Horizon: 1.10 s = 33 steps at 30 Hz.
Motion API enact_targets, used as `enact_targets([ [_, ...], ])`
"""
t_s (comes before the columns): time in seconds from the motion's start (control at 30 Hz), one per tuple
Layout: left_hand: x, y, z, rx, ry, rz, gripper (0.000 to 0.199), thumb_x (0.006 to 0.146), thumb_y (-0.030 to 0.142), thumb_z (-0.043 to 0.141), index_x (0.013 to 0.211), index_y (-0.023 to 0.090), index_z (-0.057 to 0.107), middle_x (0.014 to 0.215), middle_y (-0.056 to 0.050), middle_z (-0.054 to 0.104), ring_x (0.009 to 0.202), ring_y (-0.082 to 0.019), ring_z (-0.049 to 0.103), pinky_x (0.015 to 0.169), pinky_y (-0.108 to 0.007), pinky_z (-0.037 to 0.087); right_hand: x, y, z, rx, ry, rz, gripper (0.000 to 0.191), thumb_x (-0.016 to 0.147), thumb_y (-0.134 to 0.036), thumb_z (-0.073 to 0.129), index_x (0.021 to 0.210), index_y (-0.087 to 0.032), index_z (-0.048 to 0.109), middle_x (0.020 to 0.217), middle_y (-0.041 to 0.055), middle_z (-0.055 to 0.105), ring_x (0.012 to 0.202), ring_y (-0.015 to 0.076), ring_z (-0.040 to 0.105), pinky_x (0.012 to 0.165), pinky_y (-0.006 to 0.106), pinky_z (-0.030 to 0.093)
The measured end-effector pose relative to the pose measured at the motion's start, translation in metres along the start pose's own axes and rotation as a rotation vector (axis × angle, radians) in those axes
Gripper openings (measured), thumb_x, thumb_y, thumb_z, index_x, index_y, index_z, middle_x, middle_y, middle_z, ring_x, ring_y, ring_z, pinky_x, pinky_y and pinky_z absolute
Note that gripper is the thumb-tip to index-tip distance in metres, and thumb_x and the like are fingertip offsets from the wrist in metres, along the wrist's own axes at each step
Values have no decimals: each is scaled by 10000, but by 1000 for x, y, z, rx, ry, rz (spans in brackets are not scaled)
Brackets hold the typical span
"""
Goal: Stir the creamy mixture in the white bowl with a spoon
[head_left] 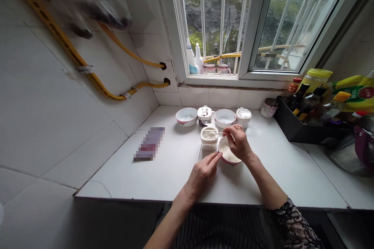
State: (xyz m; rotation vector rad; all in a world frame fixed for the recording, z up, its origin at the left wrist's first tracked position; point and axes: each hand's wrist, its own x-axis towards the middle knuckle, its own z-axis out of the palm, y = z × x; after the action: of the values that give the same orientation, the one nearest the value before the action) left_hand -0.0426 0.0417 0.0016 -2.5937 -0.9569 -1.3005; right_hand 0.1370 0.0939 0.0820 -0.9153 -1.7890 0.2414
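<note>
A small white spoon [216, 134] is pinched in my right hand [238, 142], its tip in an open white jar [209, 140] of pale powder. Directly below the right hand stands a bowl [228, 155] with a reddish rim, holding white, powdery contents. My left hand [203, 172] touches the bowl's left rim with its fingertips, fingers stretched out close together. Behind the open jar are a floral white bowl [187, 117], a lidded jar with dark contents [204, 116], another white bowl [224, 118] and a lidded white jar [243, 116].
At the right, a black box [304, 131] holds several bottles, with a metal pot [347, 155] beside it. A dark-lidded jar [269, 108] stands near the wall. A blurred purple item [150, 144] lies on the white counter [117, 181] at the left.
</note>
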Motion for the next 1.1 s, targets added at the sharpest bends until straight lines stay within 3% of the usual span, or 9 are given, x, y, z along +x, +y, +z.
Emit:
enact_targets([
  [0.07, 0, 0, 0, 6, 5, 3, 521, 923, 6, 389, 1409, 174, 472, 1220, -125, 665, 1104, -198, 670, 897, -309, 598, -2, -1, 0, -115, -35, -165, 166, 888, -152, 462, 828, -219, 601, 708, 26, 689, 698, 191, 596, 901, 423, 418],
  [0.13, 1, 1, -1, 8, 7, 3, 513, 923, 9, 389, 1402, 169, 477, 1219, -126, 665, 1100, -200, 671, 894, -309, 599, -2, 0, 0, -133, -15, -174, 171, 892, -143, 457, 839, -220, 601, 715, 26, 695, 694, 191, 593, 905, 425, 416],
  [0.23, 1, 1, -1, 2, -2, -3, 513, 915, 6, 391, 1395, 163, 480, 1228, -129, 661, 1104, -204, 669, 897, -315, 598, -1, 2, -3, -23, 78, 72, 117, 873, -211, 494, 833, -222, 603, 710, 33, 706, 732, 211, 620, 875, 420, 440],
  [0.37, 0, 1, 0, 5, -8, -5, 542, 911, 4, 391, 1418, 183, 461, 1234, -120, 659, 1109, -197, 666, 909, -307, 593, 3, 9, -10, 315, 163, 556, 119, 759, -314, 548, 783, -208, 597, 648, 30, 680, 658, 205, 626, 647, 330, 470],
  [0.47, -1, 0, 0, 8, -10, -7, 552, 912, 6, 391, 1430, 189, 452, 1240, -119, 657, 1113, -197, 665, 913, -306, 591, 6, 15, -20, 412, 190, 721, 126, 660, -308, 553, 716, -203, 593, 561, 7, 628, 573, 174, 569, 525, 273, 403],
  [0.63, -1, 0, -1, 1, -23, -9, 548, 914, 5, 395, 1429, 182, 453, 1245, -121, 655, 1125, -201, 661, 924, -313, 587, 7, 17, -33, 316, 110, 642, 69, 593, -259, 491, 592, -218, 546, 442, -46, 480, 429, 125, 436, 471, 270, 356],
  [0.83, 0, 1, -2, 6, -15, -6, 523, 924, 13, 405, 1416, 180, 465, 1234, -120, 661, 1116, -204, 664, 918, -317, 591, 2, 11, -24, 48, -56, 484, 103, 596, -249, 487, 517, -217, 545, 482, -21, 510, 492, 125, 424, 500, 265, 309],
  [0.97, 0, 1, -2, 9, -14, -3, 527, 923, 9, 400, 1419, 177, 460, 1238, -123, 659, 1118, -207, 663, 918, -320, 591, 0, 11, -19, 117, -134, 580, 117, 592, -260, 477, 514, -215, 552, 423, -36, 470, 458, 122, 405, 496, 260, 312],
  [1.1, 0, 1, -1, 4, -7, -4, 529, 925, 16, 397, 1423, 185, 459, 1237, -121, 659, 1115, -203, 664, 914, -314, 591, 2, 18, -22, 239, -67, 691, 130, 573, -285, 503, 513, -198, 579, 415, -30, 496, 454, 120, 429, 506, 254, 336],
])
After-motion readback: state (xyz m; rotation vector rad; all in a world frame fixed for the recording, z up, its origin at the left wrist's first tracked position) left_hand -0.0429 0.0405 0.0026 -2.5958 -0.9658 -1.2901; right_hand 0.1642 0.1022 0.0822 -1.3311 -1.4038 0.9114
